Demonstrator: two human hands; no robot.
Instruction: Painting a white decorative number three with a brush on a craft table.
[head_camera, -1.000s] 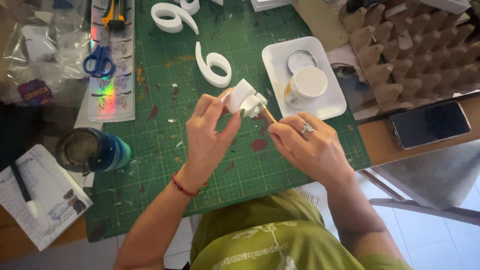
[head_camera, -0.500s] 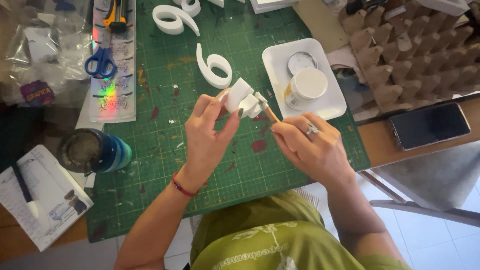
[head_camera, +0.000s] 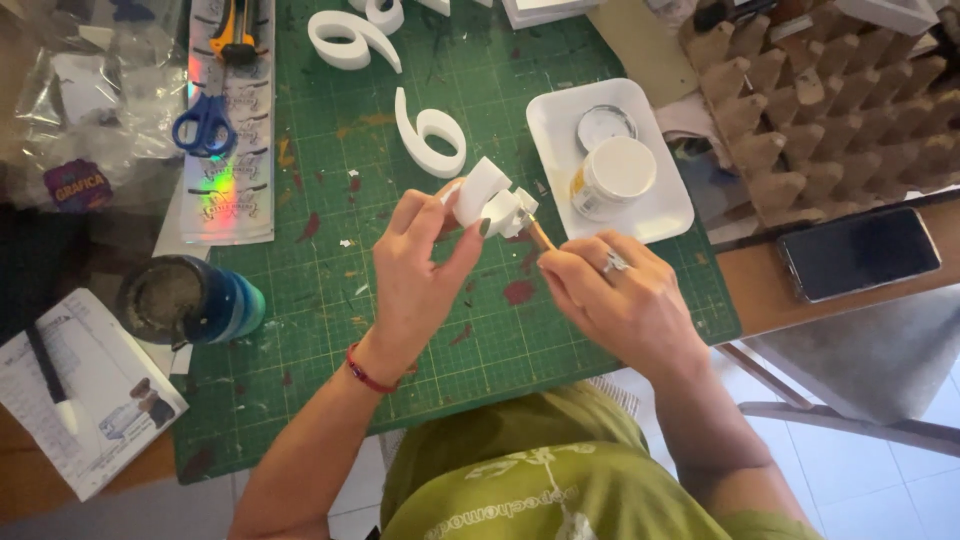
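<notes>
White foam piece (head_camera: 487, 197) gripped aloft by left hand (head_camera: 420, 265), presenting its edge; right hand (head_camera: 625, 300) pinches brush (head_camera: 538, 233) against it.

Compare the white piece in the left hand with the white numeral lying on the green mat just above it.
The held white piece is up off the mat, gripped by the left hand, while the white numeral lies flat and untouched on the green cutting mat. The right hand puts a brush to the held piece; nothing touches the numeral. The numeral's shape reads fully; the held piece is partly hidden. Both are white.
</notes>
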